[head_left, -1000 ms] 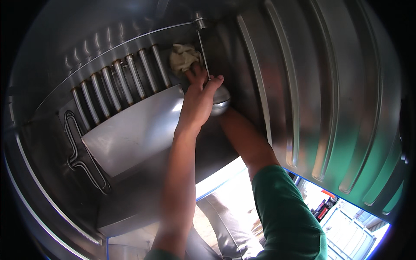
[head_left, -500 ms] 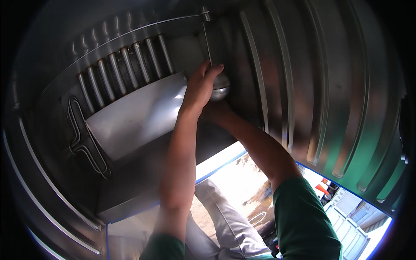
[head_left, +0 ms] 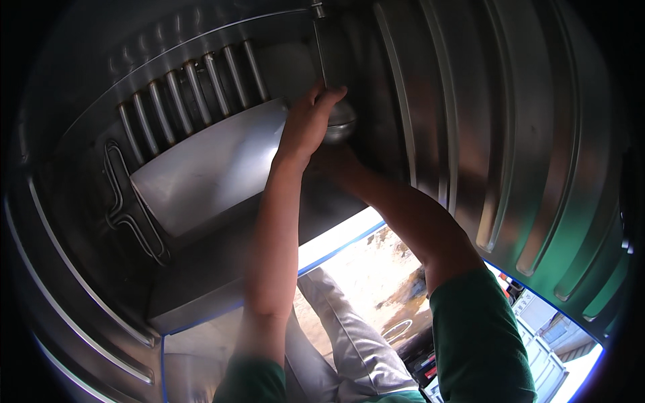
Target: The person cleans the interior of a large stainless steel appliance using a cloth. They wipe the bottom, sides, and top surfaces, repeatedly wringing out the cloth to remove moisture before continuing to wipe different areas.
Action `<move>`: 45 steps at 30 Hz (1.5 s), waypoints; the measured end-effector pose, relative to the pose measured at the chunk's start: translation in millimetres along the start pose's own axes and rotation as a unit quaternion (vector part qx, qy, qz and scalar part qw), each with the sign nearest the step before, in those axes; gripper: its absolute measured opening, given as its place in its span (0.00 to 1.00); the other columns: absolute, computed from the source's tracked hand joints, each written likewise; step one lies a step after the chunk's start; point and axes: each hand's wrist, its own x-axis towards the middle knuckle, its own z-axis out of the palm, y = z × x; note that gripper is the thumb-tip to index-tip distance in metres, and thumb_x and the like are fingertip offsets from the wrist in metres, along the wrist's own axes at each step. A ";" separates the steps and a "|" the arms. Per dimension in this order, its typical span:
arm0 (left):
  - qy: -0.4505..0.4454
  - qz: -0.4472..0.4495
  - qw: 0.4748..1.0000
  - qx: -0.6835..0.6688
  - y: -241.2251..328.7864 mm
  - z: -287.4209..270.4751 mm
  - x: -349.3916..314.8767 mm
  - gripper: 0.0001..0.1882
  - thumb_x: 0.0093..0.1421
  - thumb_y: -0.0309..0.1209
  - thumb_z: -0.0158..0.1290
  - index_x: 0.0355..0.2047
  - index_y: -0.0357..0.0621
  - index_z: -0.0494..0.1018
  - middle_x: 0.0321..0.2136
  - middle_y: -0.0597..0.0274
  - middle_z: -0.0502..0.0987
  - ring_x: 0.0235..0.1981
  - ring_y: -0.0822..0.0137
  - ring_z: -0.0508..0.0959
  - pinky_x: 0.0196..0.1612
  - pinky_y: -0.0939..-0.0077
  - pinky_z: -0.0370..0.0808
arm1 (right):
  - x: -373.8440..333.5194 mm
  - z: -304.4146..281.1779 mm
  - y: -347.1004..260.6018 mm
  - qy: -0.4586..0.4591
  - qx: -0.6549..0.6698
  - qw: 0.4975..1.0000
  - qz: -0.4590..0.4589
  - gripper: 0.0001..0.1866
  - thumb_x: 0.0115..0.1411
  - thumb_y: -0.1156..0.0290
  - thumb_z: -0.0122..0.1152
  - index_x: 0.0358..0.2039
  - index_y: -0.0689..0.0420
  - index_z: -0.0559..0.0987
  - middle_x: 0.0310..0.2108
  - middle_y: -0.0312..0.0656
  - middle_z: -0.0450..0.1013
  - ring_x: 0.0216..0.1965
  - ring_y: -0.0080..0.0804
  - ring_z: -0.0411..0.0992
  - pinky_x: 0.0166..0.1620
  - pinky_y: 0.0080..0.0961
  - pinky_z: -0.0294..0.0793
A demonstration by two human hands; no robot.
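My left hand (head_left: pixel 306 127) reaches up inside a dark metal enclosure, on the left side of a round metal ball float (head_left: pixel 341 121). Its thumb lies across the top of the ball, the forefinger is beside a thin rod (head_left: pixel 320 57), and the other fingers are hidden. The rod runs from a small fitting (head_left: pixel 318 9) down to the ball. Crossing behind my left wrist, my right hand (head_left: pixel 330 158) sits in shadow just under the ball; its fingers cannot be made out. A curved, shiny metal sheet (head_left: pixel 208 168) is left of my left hand.
A row of metal bars (head_left: pixel 181 101) stands behind the sheet, and a bent metal tube (head_left: pixel 117 191) is at its left end. Ribbed metal walls (head_left: pixel 494 168) curve up on the right and left. Below, a bright opening with a blue edge (head_left: pixel 346 245) shows my legs (head_left: pixel 342 329) and ground outside.
The view has shifted slightly, so the enclosure sits a little higher in the picture. My right elbow has moved outward to the right. My left hand keeps its place at the ball.
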 end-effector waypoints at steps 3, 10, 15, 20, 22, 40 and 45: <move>-0.001 0.019 1.000 -0.002 -0.7 1.6 -1.2 0.38 0.64 0.52 0.55 0.68 0.41 0.69 0.61 0.55 0.77 0.64 0.61 0.72 0.69 0.69 0.59 | 10.9 24.3 0.6 -0.041 -0.160 0.986 0.026 0.17 0.71 0.61 0.53 0.53 0.56 0.78 0.51 0.45 0.79 0.53 0.36 0.79 0.49 0.37 0.78; 0.034 0.014 0.999 -0.023 0.6 3.5 -2.4 0.38 0.64 0.52 0.55 0.63 0.33 0.71 0.54 0.46 0.80 0.60 0.55 0.75 0.66 0.68 0.63 | 29.9 39.3 -8.3 -0.120 -0.247 0.958 0.084 0.19 0.72 0.59 0.50 0.57 0.54 0.76 0.56 0.46 0.76 0.58 0.38 0.74 0.56 0.40 0.72; 0.028 0.030 0.999 -0.012 -0.3 3.5 -1.8 0.36 0.64 0.53 0.55 0.61 0.35 0.73 0.54 0.46 0.80 0.60 0.54 0.76 0.65 0.66 0.65 | 24.1 -2.1 -5.1 -0.155 -0.135 0.978 0.039 0.22 0.73 0.58 0.49 0.61 0.53 0.74 0.60 0.47 0.74 0.62 0.40 0.71 0.61 0.43 0.68; 0.031 0.036 0.999 -0.017 2.4 5.3 -1.0 0.35 0.64 0.55 0.55 0.59 0.37 0.75 0.52 0.45 0.81 0.58 0.51 0.77 0.63 0.64 0.67 | 12.0 11.6 -1.8 -0.171 -0.209 0.960 0.078 0.23 0.72 0.57 0.48 0.62 0.53 0.75 0.59 0.47 0.76 0.60 0.46 0.75 0.59 0.52 0.73; 0.031 0.028 0.999 -0.025 3.3 7.6 -2.7 0.35 0.64 0.55 0.54 0.59 0.38 0.75 0.53 0.44 0.80 0.59 0.51 0.77 0.63 0.64 0.67 | 16.7 29.3 15.1 -0.133 -0.237 0.961 0.056 0.22 0.70 0.58 0.51 0.59 0.54 0.77 0.55 0.46 0.79 0.54 0.46 0.79 0.53 0.51 0.78; 0.039 0.030 0.998 -0.032 0.6 10.9 -2.9 0.38 0.64 0.55 0.52 0.62 0.36 0.73 0.59 0.45 0.76 0.64 0.52 0.72 0.67 0.63 0.62 | 22.4 29.3 9.0 -0.159 -0.242 0.953 0.091 0.22 0.71 0.63 0.51 0.60 0.58 0.76 0.59 0.52 0.75 0.61 0.54 0.73 0.64 0.56 0.65; 0.042 0.004 0.999 -0.034 -2.0 10.5 -1.4 0.39 0.63 0.58 0.51 0.61 0.37 0.73 0.59 0.41 0.76 0.64 0.49 0.73 0.67 0.61 0.64 | 15.3 47.8 30.6 -0.092 -0.238 0.967 0.015 0.18 0.69 0.65 0.52 0.53 0.59 0.81 0.51 0.55 0.79 0.56 0.51 0.77 0.61 0.52 0.71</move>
